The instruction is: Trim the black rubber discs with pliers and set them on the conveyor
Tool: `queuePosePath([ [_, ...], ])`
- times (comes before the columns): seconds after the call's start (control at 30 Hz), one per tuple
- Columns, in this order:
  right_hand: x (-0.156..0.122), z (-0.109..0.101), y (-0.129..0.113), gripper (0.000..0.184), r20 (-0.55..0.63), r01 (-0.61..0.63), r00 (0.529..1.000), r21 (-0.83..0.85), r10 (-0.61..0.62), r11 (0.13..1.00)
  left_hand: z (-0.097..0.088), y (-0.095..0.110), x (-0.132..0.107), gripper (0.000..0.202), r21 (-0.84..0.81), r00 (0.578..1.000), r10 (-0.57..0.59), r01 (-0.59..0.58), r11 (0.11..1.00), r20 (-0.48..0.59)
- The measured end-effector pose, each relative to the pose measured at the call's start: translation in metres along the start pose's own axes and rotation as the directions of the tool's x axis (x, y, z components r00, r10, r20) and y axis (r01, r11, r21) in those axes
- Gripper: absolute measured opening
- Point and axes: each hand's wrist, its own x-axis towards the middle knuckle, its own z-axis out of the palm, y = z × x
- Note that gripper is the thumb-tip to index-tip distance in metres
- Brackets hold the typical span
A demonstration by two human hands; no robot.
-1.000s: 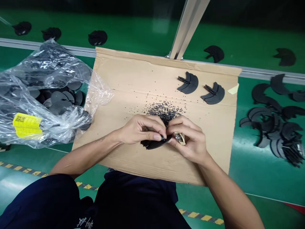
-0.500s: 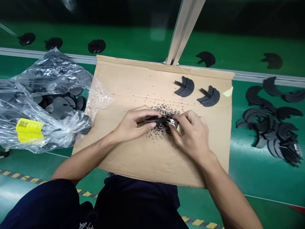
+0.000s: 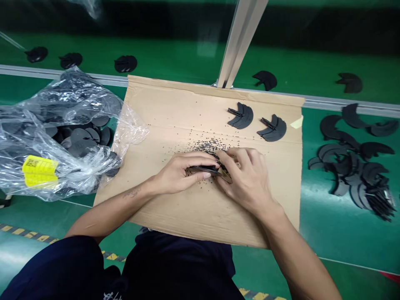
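Note:
My left hand (image 3: 179,173) is closed round a thin, curved black plastic piece (image 3: 204,168), held edge-on with the thumb below and the fingers above. My right hand (image 3: 246,173) is at that piece's right end, its index finger above and its thumb below. These fingers are curled, and what they grip is hidden behind them. Tiny black scraps (image 3: 208,146) lie scattered under and beyond both hands on a cardboard sheet (image 3: 175,212). Farther back on the cardboard rest two fan-shaped black pieces, one on the left (image 3: 242,115) and one on the right (image 3: 274,128), each with a narrow stem.
On the left, a clear plastic bag (image 3: 62,96) with a yellow label (image 3: 40,171) contains many black discs (image 3: 83,139). A loose pile of curved black pieces (image 3: 353,162) lies on the green surface at right. A metal post (image 3: 240,41) rises behind the cardboard.
Both hands and the black piece have shifted slightly toward me. A small silver metal tool showed between my right fingers earlier; now it is out of sight. The whole view has tilted slightly.

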Motion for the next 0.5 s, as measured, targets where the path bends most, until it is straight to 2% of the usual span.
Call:
queuePosePath([
  [0.1, 0.001, -0.001, 0.005, 0.047, -0.064, -0.004, 0.998, -0.018, 0.002, 1.000, -0.004, -0.001, 0.002, 0.026, -0.023, 0.999, -0.001, 0.000, 1.000, -0.045],
  [0.23, 0.000, 0.001, 0.010, 0.051, -0.138, -0.047, 0.989, 0.089, 0.059, 0.995, -0.006, -0.003, 0.003, 0.029, -0.047, 0.996, -0.017, 0.013, 0.999, -0.091],
  [0.37, -0.001, 0.000, 0.012, 0.049, -0.118, -0.065, 0.989, 0.200, 0.090, 0.978, -0.006, -0.002, 0.002, 0.034, -0.112, 0.983, -0.093, 0.076, 0.991, -0.160],
  [0.5, -0.001, -0.002, 0.015, 0.046, -0.076, -0.063, 0.992, 0.393, 0.100, 0.917, -0.009, -0.003, 0.002, 0.027, -0.119, 0.971, -0.113, 0.089, 0.989, -0.212],
])
